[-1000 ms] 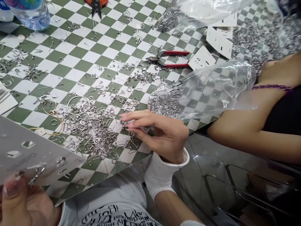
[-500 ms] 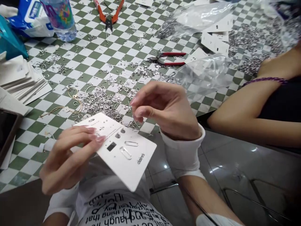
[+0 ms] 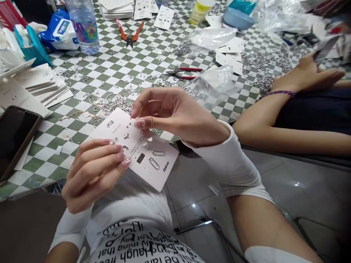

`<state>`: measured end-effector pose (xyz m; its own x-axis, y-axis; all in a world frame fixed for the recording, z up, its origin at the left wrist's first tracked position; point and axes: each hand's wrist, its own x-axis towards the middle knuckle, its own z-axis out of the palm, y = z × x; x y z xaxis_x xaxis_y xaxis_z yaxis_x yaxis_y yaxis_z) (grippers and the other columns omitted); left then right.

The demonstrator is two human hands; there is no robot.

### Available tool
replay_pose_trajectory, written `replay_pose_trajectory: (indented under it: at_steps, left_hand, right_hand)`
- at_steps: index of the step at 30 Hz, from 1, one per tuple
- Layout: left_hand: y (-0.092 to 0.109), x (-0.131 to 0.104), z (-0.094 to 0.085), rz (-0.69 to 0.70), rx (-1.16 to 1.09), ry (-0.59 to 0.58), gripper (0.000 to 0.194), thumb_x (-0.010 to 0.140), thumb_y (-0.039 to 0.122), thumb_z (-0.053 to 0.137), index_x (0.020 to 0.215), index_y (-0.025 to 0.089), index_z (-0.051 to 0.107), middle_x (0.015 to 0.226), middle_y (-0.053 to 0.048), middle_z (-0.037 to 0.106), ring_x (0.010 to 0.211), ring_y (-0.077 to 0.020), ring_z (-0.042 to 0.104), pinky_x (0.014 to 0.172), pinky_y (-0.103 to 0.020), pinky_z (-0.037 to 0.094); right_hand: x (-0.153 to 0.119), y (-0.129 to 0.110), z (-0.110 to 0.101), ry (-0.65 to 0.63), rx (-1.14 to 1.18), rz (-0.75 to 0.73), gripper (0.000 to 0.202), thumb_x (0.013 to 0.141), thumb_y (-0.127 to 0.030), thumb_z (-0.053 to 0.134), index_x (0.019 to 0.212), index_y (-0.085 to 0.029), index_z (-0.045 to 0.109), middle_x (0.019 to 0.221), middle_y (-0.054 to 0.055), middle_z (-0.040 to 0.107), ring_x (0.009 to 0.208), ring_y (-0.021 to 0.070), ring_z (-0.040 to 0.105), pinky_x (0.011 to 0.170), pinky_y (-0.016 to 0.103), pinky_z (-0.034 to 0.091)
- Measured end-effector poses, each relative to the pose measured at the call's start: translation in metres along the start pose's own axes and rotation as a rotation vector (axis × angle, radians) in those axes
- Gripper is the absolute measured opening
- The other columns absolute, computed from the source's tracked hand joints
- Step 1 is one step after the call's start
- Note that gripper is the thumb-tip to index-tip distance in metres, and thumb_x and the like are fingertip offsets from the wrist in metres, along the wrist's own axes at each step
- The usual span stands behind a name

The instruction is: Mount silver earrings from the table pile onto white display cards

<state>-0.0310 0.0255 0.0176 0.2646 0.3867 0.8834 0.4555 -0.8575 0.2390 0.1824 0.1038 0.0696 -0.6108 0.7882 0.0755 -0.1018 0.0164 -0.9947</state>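
My left hand (image 3: 95, 171) grips the left edge of a white earring card (image 3: 149, 175), its fingers lying on the card's face. The card is tilted above my lap and carries small studs, two elongated silver hoops (image 3: 154, 163) and a dark rectangular slot. Over the card's upper right edge, my right hand (image 3: 167, 113) is closed, thumb and index fingertips brought together at the card's surface. Whatever is between those fingertips is too small to make out. Behind the card, a pile of small silver earring pieces (image 3: 115, 104) lies on the checkered table.
Red-handled pliers (image 3: 185, 72) and orange-handled cutters (image 3: 128, 34) lie farther back. To the left are a phone (image 3: 18, 138), stacked white cards (image 3: 41, 86) and a water bottle (image 3: 85, 29). A co-worker's arm (image 3: 263, 106) rests at the right beside clear plastic bags (image 3: 211, 84).
My right hand has moved left onto the card's upper edge, thumb and index closing together. The card stays in my left hand. The view has shifted, showing more of the table's far side.
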Motion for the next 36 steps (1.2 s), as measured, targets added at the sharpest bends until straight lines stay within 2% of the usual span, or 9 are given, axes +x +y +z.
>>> replay_pose_trajectory:
  at_steps: [11,15,17,19,21,23,28,32,36]
  left_hand:
    - [0.002,-0.005,0.001,0.010,0.029,0.023,0.017,0.080,0.007,0.082,0.088,0.020,0.075,0.100,-0.001,0.078,0.091,-0.0212,0.076,0.085,-0.041,0.067]
    - [0.004,-0.005,0.002,-0.045,0.037,0.040,0.020,0.081,0.007,0.081,0.091,0.023,0.075,0.098,0.000,0.077,0.089,-0.0211,0.076,0.085,-0.041,0.067]
    - [0.004,-0.007,0.003,-0.077,0.044,0.047,0.023,0.081,0.006,0.080,0.095,0.024,0.075,0.098,0.000,0.077,0.089,-0.0214,0.076,0.085,-0.043,0.067]
    - [0.003,-0.008,0.004,-0.091,0.046,0.070,0.024,0.081,0.006,0.080,0.098,0.023,0.075,0.098,-0.001,0.077,0.089,-0.0219,0.075,0.085,-0.044,0.068]
    - [0.000,-0.010,0.004,-0.093,0.043,0.098,0.025,0.080,0.005,0.081,0.098,0.023,0.075,0.100,-0.001,0.076,0.089,-0.0220,0.075,0.085,-0.044,0.068]
    - [-0.005,-0.012,0.004,-0.090,0.027,0.116,0.023,0.079,0.005,0.081,0.095,0.022,0.075,0.100,-0.001,0.076,0.089,-0.0221,0.075,0.084,-0.044,0.068]
    - [-0.016,-0.015,0.007,-0.023,-0.028,0.181,0.011,0.085,0.010,0.077,0.090,0.020,0.074,0.097,-0.004,0.075,0.085,-0.0208,0.074,0.077,-0.041,0.068]
    - [-0.010,-0.014,0.016,-0.279,-0.145,0.258,0.016,0.090,0.015,0.072,0.102,0.025,0.072,0.091,-0.002,0.069,0.085,-0.0187,0.072,0.074,-0.036,0.065]
    - [0.004,-0.012,0.028,-0.723,-0.349,0.239,0.013,0.096,0.026,0.070,0.108,0.023,0.072,0.091,-0.003,0.066,0.087,-0.0146,0.067,0.070,-0.025,0.057]
  right_hand:
    - [-0.001,-0.003,0.008,0.004,-0.095,-0.029,0.033,0.076,-0.036,0.089,0.087,-0.015,0.065,0.081,-0.001,0.068,0.068,0.0070,0.063,0.063,0.019,0.056]
    - [-0.002,-0.001,0.009,0.025,-0.249,-0.092,0.032,0.079,-0.038,0.087,0.088,-0.015,0.067,0.067,-0.004,0.061,0.058,0.0057,0.054,0.051,0.020,0.045]
    - [-0.002,0.001,0.008,0.071,-0.318,-0.170,0.029,0.083,-0.040,0.083,0.088,-0.015,0.068,0.065,-0.005,0.058,0.055,0.0048,0.047,0.047,0.020,0.039]
    - [-0.003,0.003,0.002,0.106,-0.422,-0.312,0.018,0.093,-0.035,0.074,0.091,-0.017,0.070,0.075,-0.002,0.064,0.059,0.0053,0.050,0.052,0.021,0.043]
    - [-0.004,0.005,-0.007,0.117,-0.624,-0.496,0.011,0.100,-0.026,0.062,0.097,-0.022,0.073,0.087,-0.001,0.070,0.072,0.0072,0.059,0.068,0.023,0.052]
    - [-0.004,0.008,-0.019,0.097,-0.882,-0.642,0.025,0.102,-0.021,0.054,0.104,-0.031,0.076,0.092,-0.003,0.072,0.084,0.0092,0.065,0.084,0.028,0.054]
    - [-0.007,0.016,-0.030,-0.004,-1.136,-0.742,0.024,0.101,-0.032,0.056,0.115,-0.041,0.074,0.102,-0.005,0.073,0.095,0.0131,0.065,0.084,0.035,0.053]
    - [-0.010,0.022,-0.019,-0.011,-1.034,-0.675,0.025,0.105,-0.036,0.049,0.101,-0.029,0.072,0.097,0.000,0.068,0.092,0.0143,0.064,0.085,0.036,0.055]
    - [-0.007,0.031,-0.007,0.025,-0.833,-0.568,0.026,0.106,-0.031,0.048,0.083,-0.021,0.055,0.090,0.003,0.059,0.086,0.0138,0.058,0.077,0.030,0.053]
